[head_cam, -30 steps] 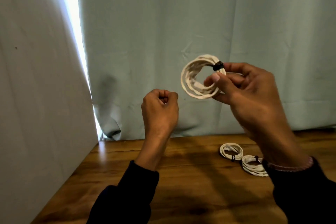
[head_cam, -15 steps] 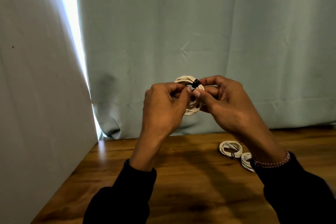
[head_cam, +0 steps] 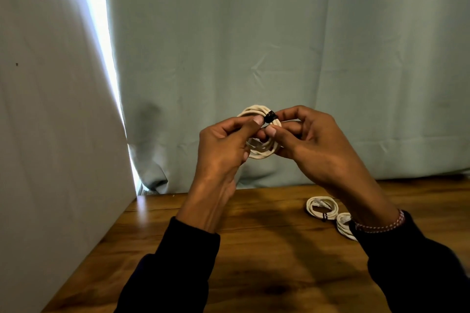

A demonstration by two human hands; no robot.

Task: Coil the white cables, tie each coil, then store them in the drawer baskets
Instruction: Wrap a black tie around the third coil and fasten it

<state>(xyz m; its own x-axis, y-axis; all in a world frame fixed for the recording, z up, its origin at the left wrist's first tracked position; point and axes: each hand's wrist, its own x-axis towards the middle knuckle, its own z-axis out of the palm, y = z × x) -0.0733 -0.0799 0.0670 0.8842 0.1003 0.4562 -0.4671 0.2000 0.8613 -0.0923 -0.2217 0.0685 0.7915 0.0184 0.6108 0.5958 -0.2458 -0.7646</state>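
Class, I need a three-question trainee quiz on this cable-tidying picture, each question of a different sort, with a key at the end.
1. True or false: both hands hold the white coil up off the wooden table.
2. What colour is the tie at the top of the held coil?
3. Where do the other coils lie? A) on the table, left of the left hand; B) on the table, by the right wrist; C) in a basket.

Key
1. True; the left hand and the right hand pinch it in front of the curtain.
2. Black.
3. B; the nearer coil shows whole, the second coil is partly hidden by the sleeve.
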